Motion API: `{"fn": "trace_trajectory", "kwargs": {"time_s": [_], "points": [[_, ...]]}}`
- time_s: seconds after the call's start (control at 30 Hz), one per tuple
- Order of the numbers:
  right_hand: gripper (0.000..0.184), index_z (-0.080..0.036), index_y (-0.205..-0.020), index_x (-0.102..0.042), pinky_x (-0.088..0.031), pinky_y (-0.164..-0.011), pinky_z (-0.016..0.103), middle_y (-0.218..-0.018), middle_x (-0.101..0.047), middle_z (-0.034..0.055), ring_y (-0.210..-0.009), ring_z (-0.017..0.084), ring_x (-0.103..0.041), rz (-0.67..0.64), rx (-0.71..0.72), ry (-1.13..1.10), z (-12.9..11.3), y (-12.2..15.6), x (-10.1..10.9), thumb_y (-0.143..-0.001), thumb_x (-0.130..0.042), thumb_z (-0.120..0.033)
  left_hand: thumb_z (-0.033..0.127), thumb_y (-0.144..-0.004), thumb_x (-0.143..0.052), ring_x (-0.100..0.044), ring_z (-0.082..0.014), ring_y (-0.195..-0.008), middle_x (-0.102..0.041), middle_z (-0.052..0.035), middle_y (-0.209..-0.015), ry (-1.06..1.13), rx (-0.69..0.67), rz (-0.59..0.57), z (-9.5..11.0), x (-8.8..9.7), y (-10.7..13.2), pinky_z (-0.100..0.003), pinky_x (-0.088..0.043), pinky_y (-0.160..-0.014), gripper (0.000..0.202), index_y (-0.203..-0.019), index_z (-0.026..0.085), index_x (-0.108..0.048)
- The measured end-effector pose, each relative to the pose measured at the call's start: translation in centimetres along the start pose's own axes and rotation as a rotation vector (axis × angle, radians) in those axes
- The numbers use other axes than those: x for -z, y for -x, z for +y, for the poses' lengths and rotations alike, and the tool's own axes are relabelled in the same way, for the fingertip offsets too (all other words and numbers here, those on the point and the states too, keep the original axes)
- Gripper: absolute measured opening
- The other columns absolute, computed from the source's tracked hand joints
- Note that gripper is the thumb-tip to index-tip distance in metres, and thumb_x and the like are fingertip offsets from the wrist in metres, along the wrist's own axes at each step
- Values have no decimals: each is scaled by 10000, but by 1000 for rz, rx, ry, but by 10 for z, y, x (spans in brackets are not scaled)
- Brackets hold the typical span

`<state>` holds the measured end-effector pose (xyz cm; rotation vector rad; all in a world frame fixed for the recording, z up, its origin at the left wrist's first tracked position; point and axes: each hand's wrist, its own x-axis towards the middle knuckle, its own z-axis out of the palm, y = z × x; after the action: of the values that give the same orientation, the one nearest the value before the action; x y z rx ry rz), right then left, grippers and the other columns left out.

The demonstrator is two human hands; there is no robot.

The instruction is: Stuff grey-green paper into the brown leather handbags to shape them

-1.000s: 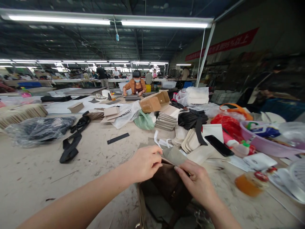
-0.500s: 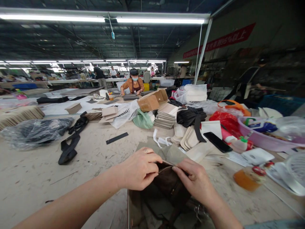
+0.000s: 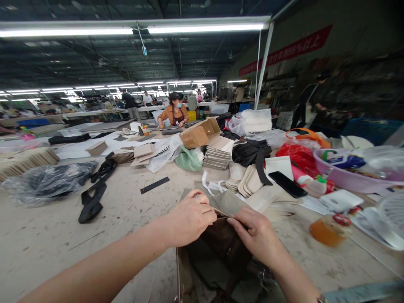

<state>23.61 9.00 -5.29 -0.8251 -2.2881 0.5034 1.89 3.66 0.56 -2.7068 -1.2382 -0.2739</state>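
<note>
A dark olive-brown bag [image 3: 217, 263] lies at the table's front edge, its inside facing me. My left hand [image 3: 192, 218] pinches the edge of the bag's opening, fingers curled and a ring on one of them. Close beside it, my right hand [image 3: 257, 231] grips the same edge between thumb and fingers. A narrow gap of the opening shows between the two hands. Grey-green fabric [image 3: 225, 204] spreads out flat beyond the fingertips. Metal hardware and straps show dimly near my right forearm; the bag's lower part is cut off by the frame.
A black phone [image 3: 288, 184], a jar of amber liquid [image 3: 330, 230] and a lilac basin [image 3: 356, 179] stand to the right. Stacked beige panels [image 3: 217, 153] and a cardboard box [image 3: 199, 134] lie ahead. Black strap [image 3: 91, 202] lies left. A co-worker [image 3: 173, 112] sits across.
My left hand has shifted slightly right, nearer to my right hand, and the gap in the bag's edge has narrowed. The camera view has turned a little.
</note>
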Motion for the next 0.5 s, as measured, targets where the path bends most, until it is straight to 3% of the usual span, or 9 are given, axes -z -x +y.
{"fn": "trace_trajectory", "kwargs": {"time_s": [0.13,0.23,0.5], "points": [[275,-193,-684,-538,-334,-595,268,-686,-515,6,-671,135,-500,5,1,17,-1,-1,0,-931,-468,-295,187,-832,-573,-518,-186,-872,-614,-6,-745,46,69,-36,-1,-2,-2,-374,-328,-915,24,-832,197,-594],[280,-192,-665,-524,-335,-588,265,-678,-518,5,-660,133,-502,8,-1,21,-2,-1,1,-925,-478,-283,208,-808,-606,-523,-203,-882,-610,-30,-789,48,139,-48,0,-2,-3,-383,-350,-903,102,-906,187,-587],[266,-195,-682,-544,-361,-592,264,-688,-539,18,-670,144,-515,20,9,50,-1,1,1,-926,-472,-275,236,-862,-526,-504,-206,-824,-618,-37,-765,19,164,-7,3,-4,-4,-401,-386,-854,119,-913,192,-624]]}}
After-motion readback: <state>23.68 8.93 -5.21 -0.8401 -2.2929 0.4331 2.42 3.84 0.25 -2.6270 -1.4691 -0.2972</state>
